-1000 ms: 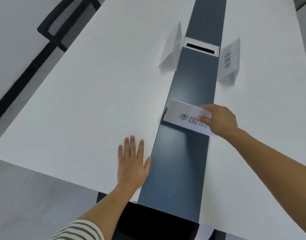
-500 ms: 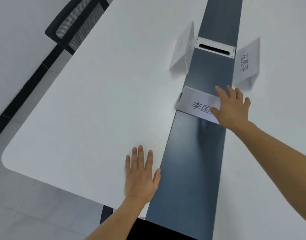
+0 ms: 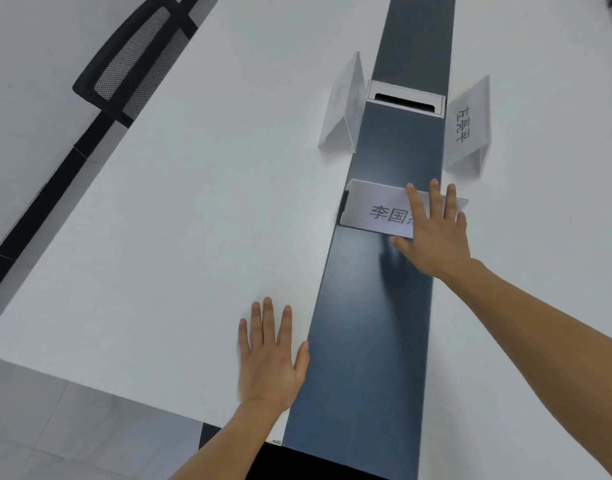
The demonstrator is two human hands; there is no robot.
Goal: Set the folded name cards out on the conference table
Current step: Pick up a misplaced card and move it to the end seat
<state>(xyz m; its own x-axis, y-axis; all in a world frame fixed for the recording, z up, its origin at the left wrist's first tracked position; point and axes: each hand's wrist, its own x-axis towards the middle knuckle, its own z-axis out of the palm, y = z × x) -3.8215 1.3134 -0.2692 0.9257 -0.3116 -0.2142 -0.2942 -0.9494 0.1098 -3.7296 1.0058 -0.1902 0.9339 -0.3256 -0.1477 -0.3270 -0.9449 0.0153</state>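
Right hand [image 3: 436, 233], fingers spread flat, over the name card [image 3: 384, 211] standing on the worktop's dark centre strip [image 3: 366, 341]; left hand [image 3: 268, 358] flat on the worktop; downward pressure could flatten its fold.

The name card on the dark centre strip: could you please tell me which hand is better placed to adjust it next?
Probably the right hand: its straight fingers lie over that name card, while the left hand rests flat on the white tabletop, nearer the person.
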